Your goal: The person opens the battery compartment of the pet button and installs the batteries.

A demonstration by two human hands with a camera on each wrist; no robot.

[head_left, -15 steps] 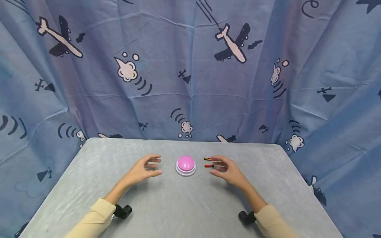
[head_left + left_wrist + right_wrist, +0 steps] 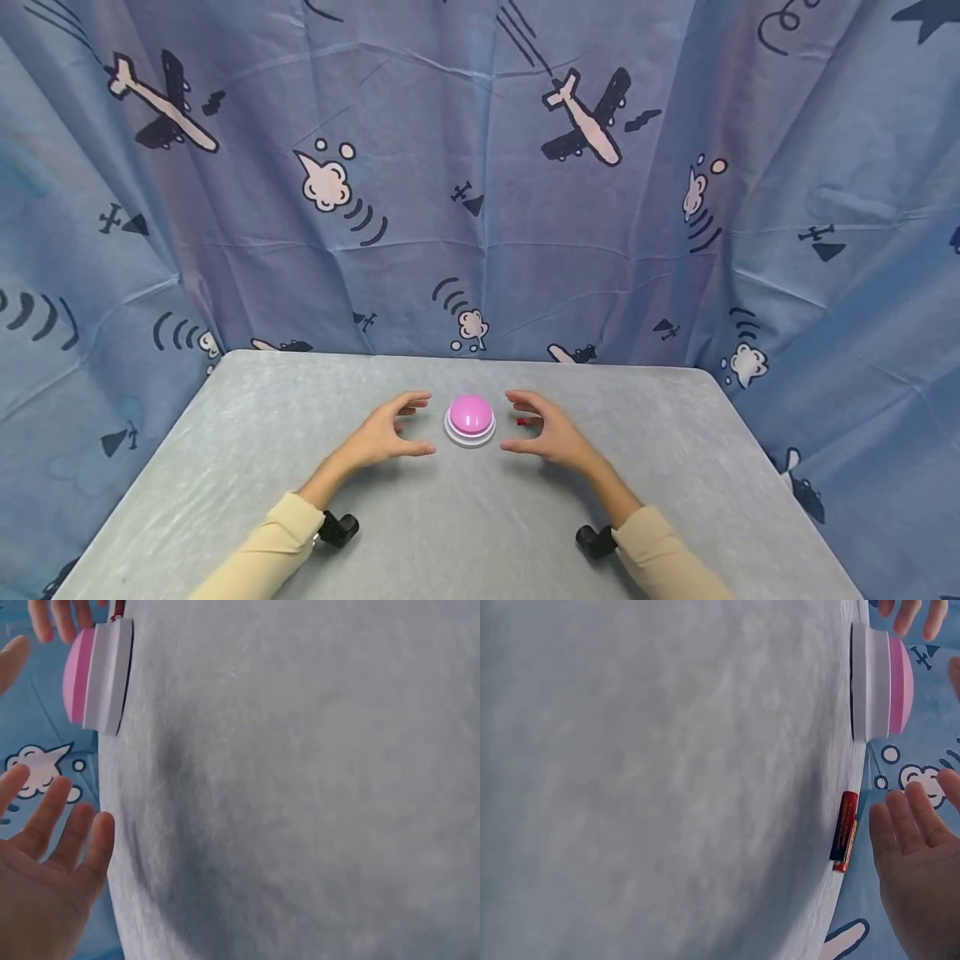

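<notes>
A round push button (image 2: 471, 415) with a pink dome and white base sits on the grey table between the two hands. My left hand (image 2: 382, 432) hovers just left of it, fingers spread and thumb apart, with nothing in its grasp. On the other side my right hand (image 2: 551, 433) mirrors that pose, also holding nothing. Two small red-and-black batteries (image 2: 844, 829) lie side by side on the table under the right hand. In the head view that hand covers most of them, with only a red end showing. Both palms face the button, apart from it.
The grey tabletop (image 2: 465, 525) stretches toward the person. A blue curtain (image 2: 405, 167) printed with airplanes and clouds hangs directly behind its far edge. Black wrist cameras (image 2: 339, 530) are strapped at both cuffs.
Both hands have moved inward toward the button, the left going right and the right going left. The right hand now hides most of the batteries. The button has stayed in place.
</notes>
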